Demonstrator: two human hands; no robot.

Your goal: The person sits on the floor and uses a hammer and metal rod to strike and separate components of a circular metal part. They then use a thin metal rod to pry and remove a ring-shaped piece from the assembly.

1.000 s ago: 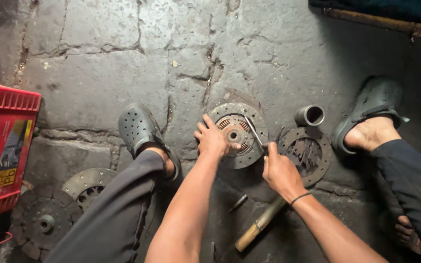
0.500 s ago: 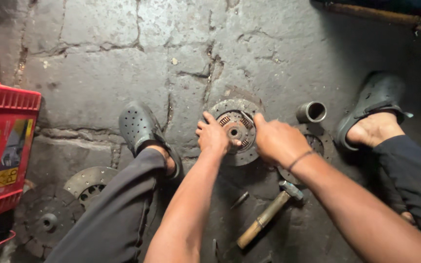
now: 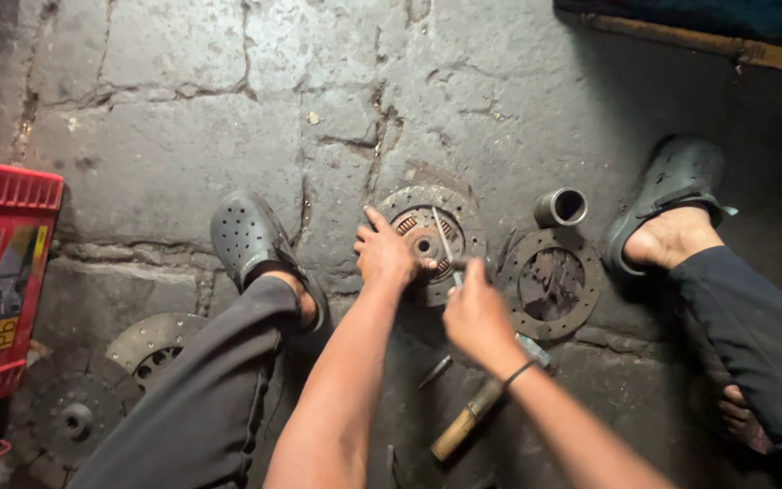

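A round clutch disc [image 3: 463, 213] with springs around its hub lies flat on the stone floor between my feet. My left hand [image 3: 384, 254] presses on its left edge, fingers spread. My right hand [image 3: 474, 312] is closed around a thin metal rod [image 3: 446, 246] whose tip points at the disc's hub. A wooden-handled hammer [image 3: 472, 415] lies on the floor under my right forearm.
A ring-shaped friction plate [image 3: 518, 272] lies right of the disc, with a short metal sleeve [image 3: 561, 207] behind it. Two more discs [image 3: 142, 344] lie at the lower left beside a red crate [image 3: 2, 263]. My feet wear dark clogs [image 3: 246, 237].
My right hand has drawn back from the disc's right edge toward me and now holds the thin rod over the hub. The left hand has stayed on the disc.
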